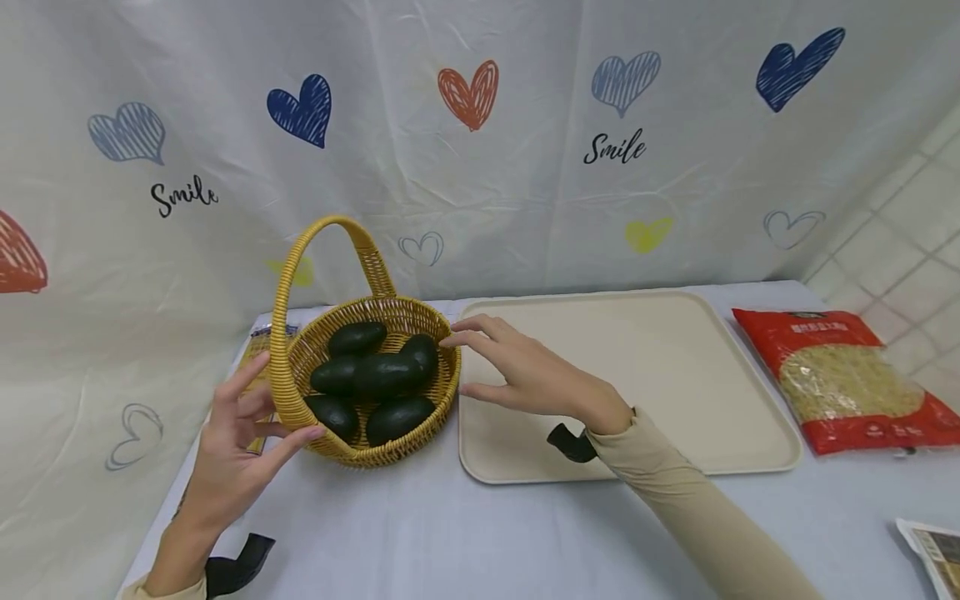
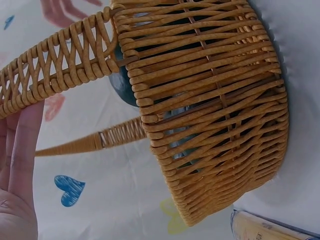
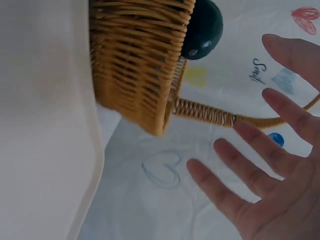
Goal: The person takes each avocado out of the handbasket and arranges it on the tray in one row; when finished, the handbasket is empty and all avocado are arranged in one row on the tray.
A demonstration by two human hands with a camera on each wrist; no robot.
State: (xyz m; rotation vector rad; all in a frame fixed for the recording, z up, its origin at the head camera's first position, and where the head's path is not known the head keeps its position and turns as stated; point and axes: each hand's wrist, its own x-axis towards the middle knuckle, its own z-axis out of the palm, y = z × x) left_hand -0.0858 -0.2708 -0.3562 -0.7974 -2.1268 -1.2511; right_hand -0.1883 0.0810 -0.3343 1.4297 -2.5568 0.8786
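A yellow woven basket with a tall arched handle stands on the left of the table. Inside it lie several smooth, dark green avocados. My left hand is at the basket's left side, its fingers by the handle and its thumb spread toward the near rim. In the left wrist view, fingertips of the left hand meet the handle without visibly wrapping round it. On the other side, my right hand hovers at the right rim with fingers spread, holding nothing; the right wrist view shows a gap to the basket.
A beige tray lies right of the basket, under my right forearm. Farther right is a red bag of pasta. Another packet shows at the lower right corner. A yellow packet lies partly hidden behind the basket. A curtain hangs behind.
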